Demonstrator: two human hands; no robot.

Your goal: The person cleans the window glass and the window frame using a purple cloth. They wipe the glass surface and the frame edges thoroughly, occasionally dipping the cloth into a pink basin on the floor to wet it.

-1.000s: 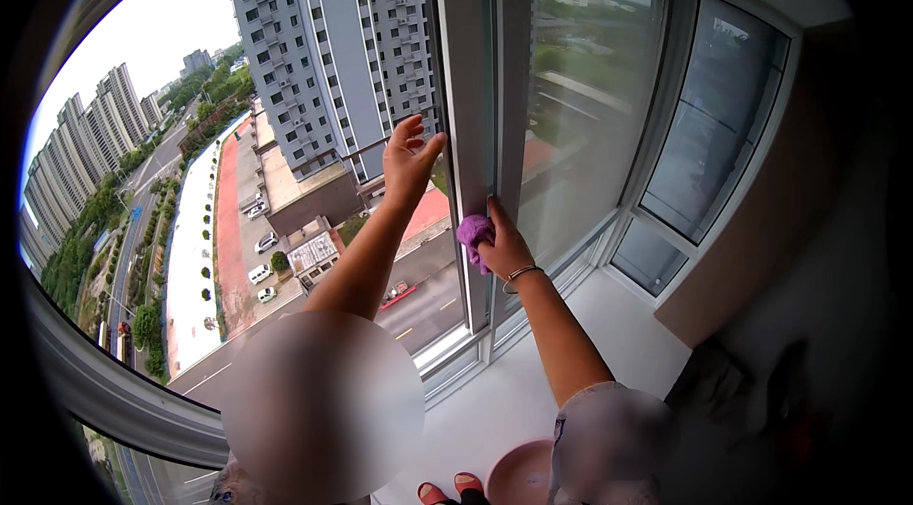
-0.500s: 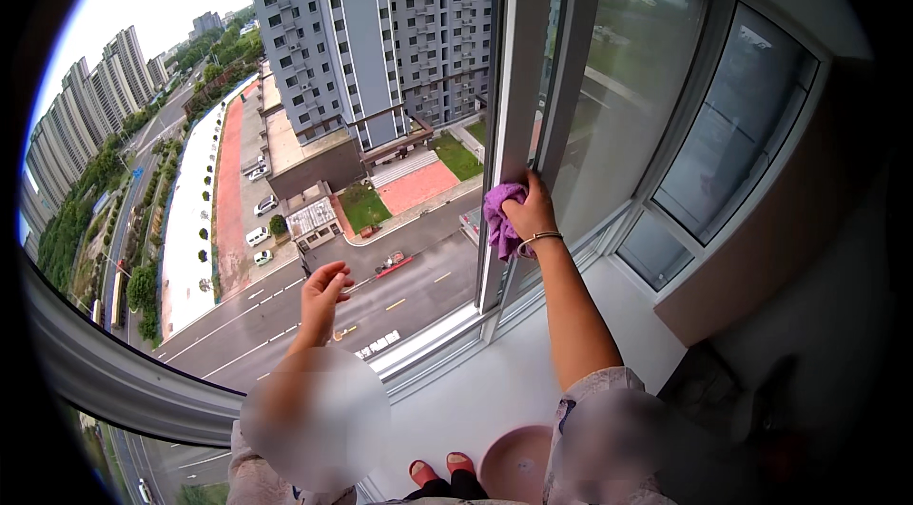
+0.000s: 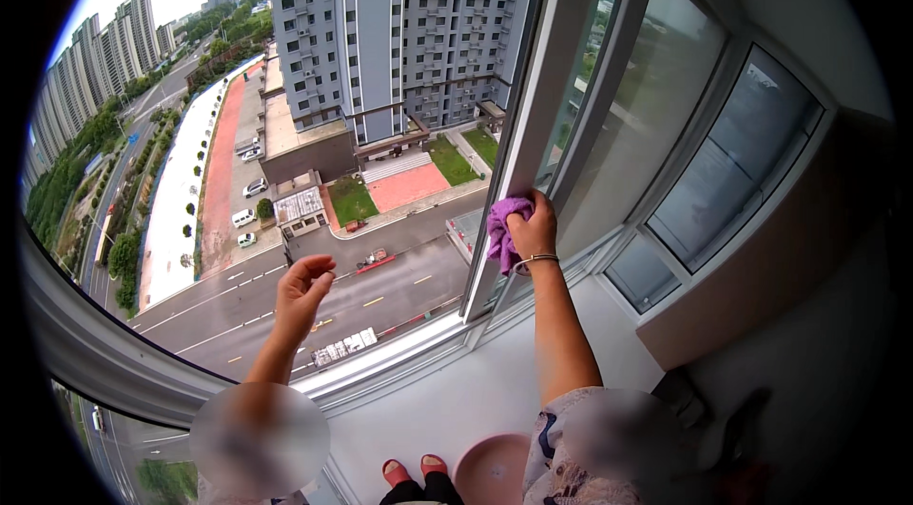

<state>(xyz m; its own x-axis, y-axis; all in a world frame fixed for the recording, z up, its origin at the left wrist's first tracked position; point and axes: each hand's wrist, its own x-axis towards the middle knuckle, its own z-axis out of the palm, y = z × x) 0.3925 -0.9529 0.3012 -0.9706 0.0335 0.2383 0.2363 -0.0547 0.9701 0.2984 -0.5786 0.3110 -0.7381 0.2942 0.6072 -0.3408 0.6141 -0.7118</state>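
Note:
My right hand (image 3: 534, 231) grips a crumpled purple cloth (image 3: 502, 229) and presses it against the white upright window frame (image 3: 533, 115) at about mid height. A thin bangle sits on that wrist. My left hand (image 3: 302, 294) hangs free in front of the open window, fingers loosely curled, holding nothing and touching nothing. It is well left of the frame and lower than the right hand.
Beyond the open window lie a street, parked cars and tall apartment blocks far below. The white sill (image 3: 409, 353) runs under the hands. A closed glass pane (image 3: 656, 106) stands to the right. A pink basin (image 3: 495, 472) and my red-slippered feet (image 3: 411, 472) are on the floor.
My left hand let go of the window frame, dropped down and left, and now hangs free. My right hand slid the purple cloth upward along the frame.

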